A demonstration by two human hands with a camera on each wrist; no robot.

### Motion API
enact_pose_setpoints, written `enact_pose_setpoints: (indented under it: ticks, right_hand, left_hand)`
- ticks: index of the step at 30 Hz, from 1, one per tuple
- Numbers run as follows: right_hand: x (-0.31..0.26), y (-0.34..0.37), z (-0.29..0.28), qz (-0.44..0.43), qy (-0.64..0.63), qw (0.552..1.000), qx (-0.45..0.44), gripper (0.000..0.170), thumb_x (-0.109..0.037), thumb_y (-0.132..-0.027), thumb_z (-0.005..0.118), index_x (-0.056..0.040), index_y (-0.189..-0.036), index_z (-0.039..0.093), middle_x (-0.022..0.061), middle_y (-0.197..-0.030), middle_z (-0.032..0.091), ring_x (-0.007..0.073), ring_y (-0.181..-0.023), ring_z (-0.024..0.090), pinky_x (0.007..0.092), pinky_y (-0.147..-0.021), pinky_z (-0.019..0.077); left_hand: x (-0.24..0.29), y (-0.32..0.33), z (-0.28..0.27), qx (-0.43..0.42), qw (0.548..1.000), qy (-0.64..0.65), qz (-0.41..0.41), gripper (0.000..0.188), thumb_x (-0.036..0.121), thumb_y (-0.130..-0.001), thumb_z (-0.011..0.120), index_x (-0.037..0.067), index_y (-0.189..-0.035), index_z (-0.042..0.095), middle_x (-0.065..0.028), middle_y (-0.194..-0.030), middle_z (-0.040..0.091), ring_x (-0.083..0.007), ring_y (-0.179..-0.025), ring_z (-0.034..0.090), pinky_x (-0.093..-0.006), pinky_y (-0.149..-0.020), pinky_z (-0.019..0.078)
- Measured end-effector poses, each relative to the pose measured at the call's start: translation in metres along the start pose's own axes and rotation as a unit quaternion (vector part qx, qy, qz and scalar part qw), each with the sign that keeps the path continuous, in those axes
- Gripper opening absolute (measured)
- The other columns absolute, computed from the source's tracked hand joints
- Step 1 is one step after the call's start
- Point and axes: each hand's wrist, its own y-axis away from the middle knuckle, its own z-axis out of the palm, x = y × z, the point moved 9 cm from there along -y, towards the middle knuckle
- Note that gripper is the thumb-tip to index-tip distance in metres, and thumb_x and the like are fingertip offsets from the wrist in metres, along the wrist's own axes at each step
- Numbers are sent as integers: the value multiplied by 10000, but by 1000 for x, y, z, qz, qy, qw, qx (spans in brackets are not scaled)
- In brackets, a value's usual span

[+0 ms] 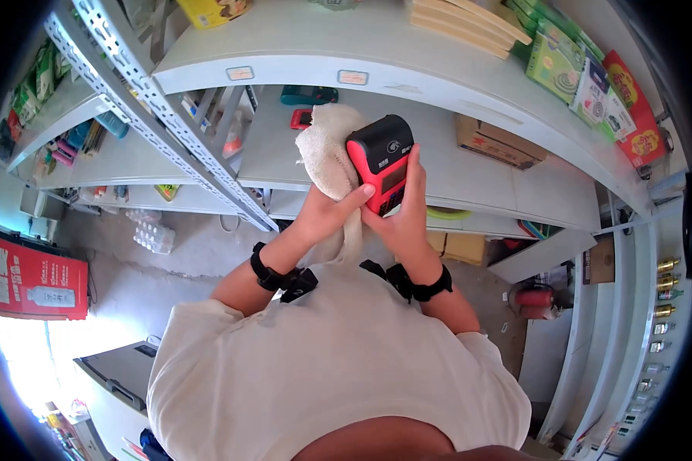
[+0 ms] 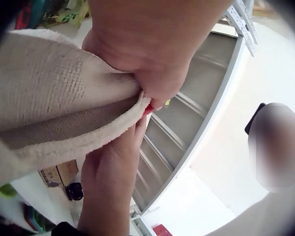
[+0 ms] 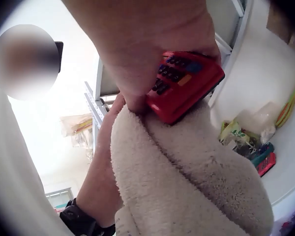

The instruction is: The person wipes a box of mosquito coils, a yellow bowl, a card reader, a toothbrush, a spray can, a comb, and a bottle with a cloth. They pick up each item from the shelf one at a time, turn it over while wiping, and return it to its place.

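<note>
A red and black card terminal (image 1: 384, 157) with a keypad is held upright in front of the chest. My right hand (image 1: 409, 211) grips its right side and lower end, and in the right wrist view the keys of the terminal (image 3: 184, 88) show beside that hand (image 3: 147, 44). On the other side, my left hand (image 1: 334, 209) holds a cream cloth (image 1: 329, 150) against the terminal, its thumb on the terminal's lower left edge. The cloth (image 2: 44, 93) hangs in folds from my left hand (image 2: 142, 59) in the left wrist view, which hides most of its fingers.
Ahead is a white shelf (image 1: 277, 146) with a teal device (image 1: 309, 94), a small red device (image 1: 301, 119) and a cardboard box (image 1: 500, 142). Metal uprights (image 1: 169, 115) stand to the left. A red fire extinguisher (image 1: 534, 298) is low at the right.
</note>
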Motion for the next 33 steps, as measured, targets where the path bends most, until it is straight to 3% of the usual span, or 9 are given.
enact_pose_setpoints:
  ticks: [6, 9, 12, 17, 19, 22, 27, 30, 33]
  right_hand:
    - [-23, -5, 36, -28, 12, 999, -33, 1107, -118, -680, 807, -36, -1517, 87, 234, -1347, 396, 375, -1230, 455, 425, -972, 443]
    - [-19, -5, 47, 0, -119, 988, -97, 1043, -106, -731, 772, -22, -1514, 89, 198, -1341, 409, 324, -1238, 457, 406, -1006, 414]
    - [-10, -2, 62, 147, -373, 909, -114, 917, -121, -810, 709, -4, -1507, 125, 166, -1385, 388, 274, -1286, 416, 386, -1051, 367]
    - [10, 8, 80, 153, -447, 878, -78, 742, -253, -936, 584, -7, -1493, 161, 157, -1495, 279, 250, -1381, 300, 371, -1139, 217]
    - [8, 10, 83, 168, -442, 879, -63, 727, -233, -946, 571, -26, -1502, 152, 157, -1499, 271, 249, -1376, 309, 370, -1132, 232]
    - [1, 14, 84, 171, -441, 879, -50, 716, -224, -962, 553, -54, -1515, 131, 157, -1501, 266, 246, -1361, 332, 367, -1122, 255]
    - [10, 25, 79, 185, -448, 872, -71, 716, -278, -988, 518, -108, -1534, 87, 126, -1541, 216, 246, -1359, 347, 377, -1095, 313]
    - [19, 36, 70, 257, -552, 792, -53, 700, -320, -999, 491, -158, -1540, 77, 84, -1558, 195, 240, -1372, 332, 395, -1092, 332]
    - [27, 42, 55, 274, -519, 808, -55, 726, -419, -989, 464, -194, -1542, 50, 74, -1548, 218, 271, -1379, 338, 471, -1070, 377]
  left_hand:
    - [24, 12, -35, 43, 995, -58, 67, 649, 129, -881, 673, -11, -1411, 326, -114, -1358, 469, -187, -1253, 448, -363, -1052, 371]
    - [16, 19, -61, 66, 996, 21, 51, 642, 130, -896, 648, -12, -1422, 308, -115, -1370, 460, -190, -1268, 434, -363, -1064, 355]
    - [2, 28, -76, 68, 995, 67, 37, 632, 180, -936, 594, -14, -1446, 275, -113, -1397, 442, -204, -1283, 423, -369, -1074, 342]
    - [3, 35, -86, 98, 994, -2, 38, 470, 117, -940, 584, -28, -1353, 411, -102, -1295, 531, -174, -1187, 493, -339, -1011, 397]
    - [11, 35, -90, 142, 988, -23, 53, 318, 95, -934, 598, -24, -1225, 548, -90, -1150, 626, -147, -1056, 563, -311, -919, 449]
    - [18, 37, -95, 172, 972, -149, 52, 293, 108, -928, 615, -10, -1193, 572, -85, -1088, 653, -138, -1005, 584, -304, -875, 462]
    - [0, 32, -90, 171, 975, -141, -8, 285, 140, -917, 644, -5, -1155, 589, -86, -1034, 674, -142, -960, 603, -303, -837, 471]
    - [-15, 31, -77, 165, 978, -126, -33, 319, 180, -906, 665, -10, -1149, 585, -98, -1034, 678, -150, -958, 612, -309, -835, 474]
    - [-21, 26, -62, 155, 976, -141, -56, 344, 203, -900, 675, -13, -1150, 581, -101, -1035, 676, -150, -955, 613, -314, -833, 476]
